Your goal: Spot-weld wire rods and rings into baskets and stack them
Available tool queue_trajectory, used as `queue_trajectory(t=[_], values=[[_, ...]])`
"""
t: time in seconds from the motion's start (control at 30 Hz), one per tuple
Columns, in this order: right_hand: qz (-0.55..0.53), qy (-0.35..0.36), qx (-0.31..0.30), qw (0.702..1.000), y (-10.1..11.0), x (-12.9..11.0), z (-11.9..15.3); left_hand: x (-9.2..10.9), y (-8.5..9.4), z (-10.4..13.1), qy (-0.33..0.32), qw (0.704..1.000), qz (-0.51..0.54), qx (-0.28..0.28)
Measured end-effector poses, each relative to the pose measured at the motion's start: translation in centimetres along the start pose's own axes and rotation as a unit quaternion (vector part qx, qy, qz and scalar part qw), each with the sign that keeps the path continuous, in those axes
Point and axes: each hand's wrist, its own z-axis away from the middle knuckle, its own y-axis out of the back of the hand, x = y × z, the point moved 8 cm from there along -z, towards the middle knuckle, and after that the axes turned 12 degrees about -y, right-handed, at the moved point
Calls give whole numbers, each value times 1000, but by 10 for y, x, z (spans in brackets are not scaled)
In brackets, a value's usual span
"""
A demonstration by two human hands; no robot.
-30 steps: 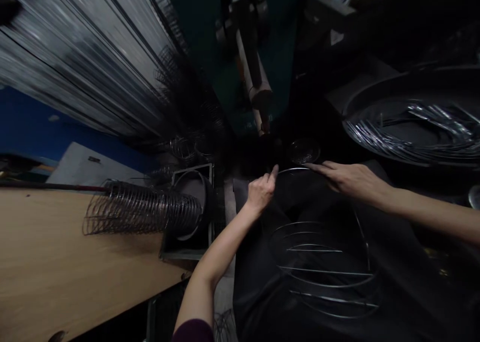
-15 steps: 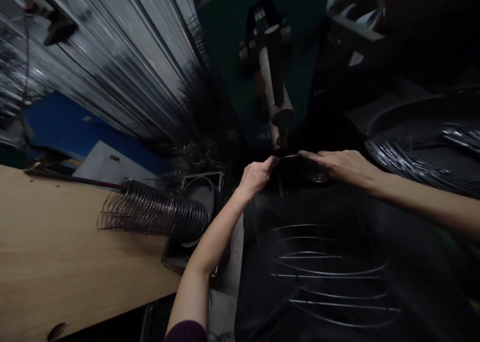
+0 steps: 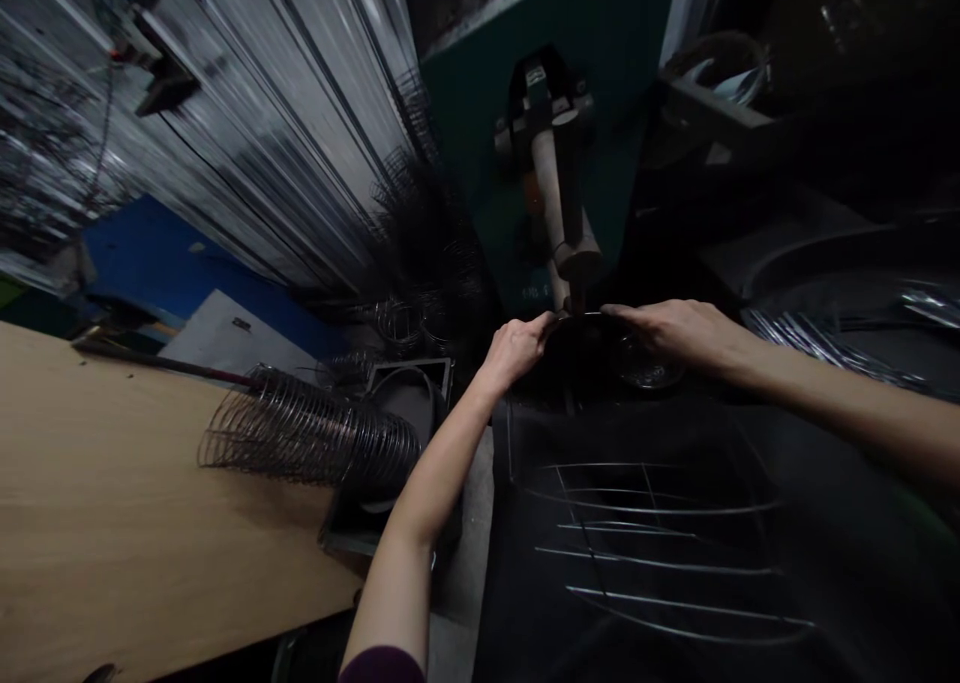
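Observation:
Both my hands grip a thin metal wire hoop [image 3: 589, 314], of which only the upper arc shows clearly. My left hand [image 3: 517, 351] is closed, pinching the left end of that arc between thumb and fingers. On the other side, my right hand [image 3: 679, 331] is closed on the arc's right end, fingers reaching inward. The wire lies right at the lower tip of a pale cylindrical arm [image 3: 556, 198] on a green machine [image 3: 469, 113]. Whether they touch is too dark to tell. Below my hands, several curved and straight wires [image 3: 675, 566] lie over the dark cloth on my lap.
A row of wire rings [image 3: 315, 428] hangs on a rod over the wooden board [image 3: 97, 493] at left. A dark metal box [image 3: 337, 533] stands beside it. At right, a large dark round container [image 3: 810, 248] holds loose wire. Something shiny [image 3: 649, 363] lies under my right hand.
The view has shifted, so the machine appears lower and slightly right. The arm's tip and the held wire are closer together. Both hands keep their grip.

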Motion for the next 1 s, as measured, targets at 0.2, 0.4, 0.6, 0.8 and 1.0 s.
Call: queue_trajectory(t=[0.2, 0.4, 0.6, 0.8, 1.0], values=[[-8, -12, -11, 1000, 4, 1, 2, 0, -3, -1, -24, 998, 58, 12], [-6, -30, -39, 999, 7, 7, 3, 3, -4, -5, -33, 996, 82, 13], [-27, -24, -20, 999, 9, 10, 3, 5, -3, -8, -19, 996, 85, 13], [-33, -35, -18, 999, 8, 7, 0, 2, 2, -2, -12, 997, 77, 16], [-56, -29, -6, 998, 5, 3, -8, -4, 5, 3, -13, 996, 80, 24]])
